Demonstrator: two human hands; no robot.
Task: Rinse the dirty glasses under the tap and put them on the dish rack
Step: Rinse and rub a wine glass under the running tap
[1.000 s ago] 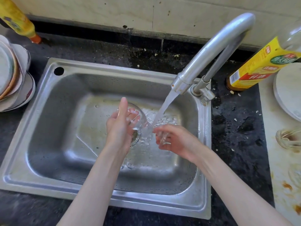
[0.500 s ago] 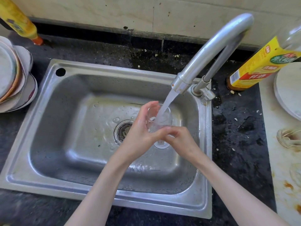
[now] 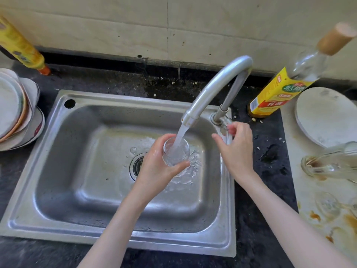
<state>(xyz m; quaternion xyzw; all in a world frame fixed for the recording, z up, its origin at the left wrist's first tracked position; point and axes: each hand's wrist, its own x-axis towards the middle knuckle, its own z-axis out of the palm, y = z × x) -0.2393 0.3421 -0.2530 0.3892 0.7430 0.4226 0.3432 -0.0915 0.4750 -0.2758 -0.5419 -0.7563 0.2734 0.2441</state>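
My left hand [image 3: 156, 169] grips a clear glass [image 3: 175, 151] upright over the steel sink [image 3: 77, 171]. Water pours from the curved tap [image 3: 212, 84] straight into the glass and splashes over its rim. My right hand [image 3: 237, 149] is up at the tap handle [image 3: 222, 120] by the tap's base, its fingers curled round it and the thumb sticking out. On the stained counter at the right lie more dirty glasses [image 3: 328, 163], one on its side with brown residue, another [image 3: 328, 206] nearer the front. No dish rack shows in this view.
A stack of plates [image 3: 15, 107] leans at the left of the sink. A yellow bottle [image 3: 19, 47] stands at the back left, a yellow-labelled glass bottle [image 3: 276, 93] right of the tap. A round white plate [image 3: 324, 115] lies at the far right.
My right hand has let go of the glass and moved up right to the tap handle. My left hand alone now holds the glass under the stream.
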